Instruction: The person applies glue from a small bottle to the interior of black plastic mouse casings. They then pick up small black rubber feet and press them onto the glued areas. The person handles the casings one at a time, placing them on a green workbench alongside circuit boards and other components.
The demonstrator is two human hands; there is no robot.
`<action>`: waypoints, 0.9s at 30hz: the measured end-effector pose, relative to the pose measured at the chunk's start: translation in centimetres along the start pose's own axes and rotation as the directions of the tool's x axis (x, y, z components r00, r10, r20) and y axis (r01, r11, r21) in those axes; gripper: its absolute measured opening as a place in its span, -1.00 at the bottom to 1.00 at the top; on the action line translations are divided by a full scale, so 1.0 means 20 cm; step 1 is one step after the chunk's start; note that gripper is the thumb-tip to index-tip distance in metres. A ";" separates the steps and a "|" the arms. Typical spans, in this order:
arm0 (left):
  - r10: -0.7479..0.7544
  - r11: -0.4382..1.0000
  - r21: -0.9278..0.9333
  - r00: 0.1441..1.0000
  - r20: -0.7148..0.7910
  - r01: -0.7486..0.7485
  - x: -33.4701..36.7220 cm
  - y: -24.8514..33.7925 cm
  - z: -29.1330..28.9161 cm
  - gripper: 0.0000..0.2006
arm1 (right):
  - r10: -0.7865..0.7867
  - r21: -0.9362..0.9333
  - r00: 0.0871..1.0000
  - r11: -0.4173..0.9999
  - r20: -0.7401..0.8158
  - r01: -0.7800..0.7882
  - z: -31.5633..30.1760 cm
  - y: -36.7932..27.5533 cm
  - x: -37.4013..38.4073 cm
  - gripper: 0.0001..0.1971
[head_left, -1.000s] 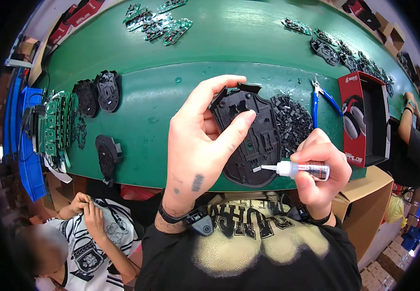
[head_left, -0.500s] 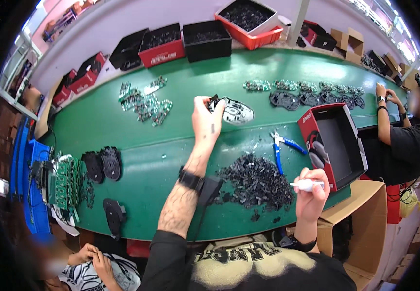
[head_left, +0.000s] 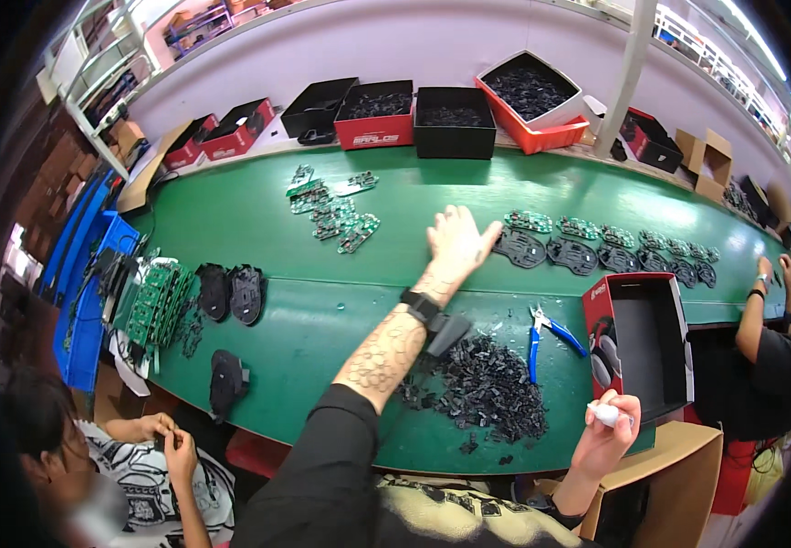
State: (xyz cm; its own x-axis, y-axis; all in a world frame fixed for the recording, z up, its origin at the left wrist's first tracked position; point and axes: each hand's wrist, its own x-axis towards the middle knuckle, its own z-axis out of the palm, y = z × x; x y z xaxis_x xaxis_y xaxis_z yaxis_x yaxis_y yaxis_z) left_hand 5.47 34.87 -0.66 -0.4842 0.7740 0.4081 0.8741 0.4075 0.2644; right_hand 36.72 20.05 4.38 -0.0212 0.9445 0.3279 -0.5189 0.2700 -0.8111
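Observation:
My left hand [head_left: 457, 245] reaches out over the green table with its fingers spread and nothing in them. Its thumb lies at the left edge of a black plastic shell [head_left: 520, 248]; whether they touch I cannot tell. That shell is the leftmost in a row of similar shells, with a green circuit board [head_left: 529, 221] just beyond it. My right hand [head_left: 607, 431], near the table's front edge, is closed round a small white bottle [head_left: 606, 415]. Most of the bottle is hidden by the fingers.
Between my arms lie a heap of black plastic bits [head_left: 496, 388] and blue-handled cutters [head_left: 550, 338]. A red-and-black box [head_left: 646, 329] stands at the right. More circuit boards [head_left: 333, 212] lie at far left. Parts boxes [head_left: 455, 137] line the back. One person sits at each side.
My left hand has let go of the shell it held, which now lies at the row's left end. The fingers have spread. My right hand still holds the bottle. The view has shifted.

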 end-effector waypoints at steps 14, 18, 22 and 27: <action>0.528 0.847 -0.054 0.849 -0.030 -0.529 0.21 -0.42 0.07 -0.85 | 0.056 0.012 0.998 0.998 -0.041 -0.055 0.02 0.03 0.01 -0.71; 0.665 0.721 -0.269 0.746 0.014 -0.638 0.27 -0.21 0.13 -0.76 | 0.024 -0.022 0.998 0.999 -0.050 -0.025 0.03 0.02 0.01 -0.72; 0.693 0.648 -0.359 0.715 -0.089 -0.672 0.32 -0.12 0.10 -0.68 | 0.015 -0.039 0.999 0.999 -0.049 -0.017 0.04 0.01 0.02 -0.71; 0.665 0.747 -0.021 0.746 0.038 -0.665 0.47 -0.47 0.21 -0.66 | 0.025 -0.053 0.999 0.998 -0.031 -0.026 0.06 0.03 0.03 -0.69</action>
State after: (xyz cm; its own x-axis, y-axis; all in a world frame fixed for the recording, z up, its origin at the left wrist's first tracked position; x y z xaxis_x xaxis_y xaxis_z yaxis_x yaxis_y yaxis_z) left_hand -7.17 40.41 -3.03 0.2214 0.8667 0.4470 0.9739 -0.2203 -0.0552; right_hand 35.38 20.50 4.72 -0.0072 0.9562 0.2925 -0.4722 0.2546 -0.8439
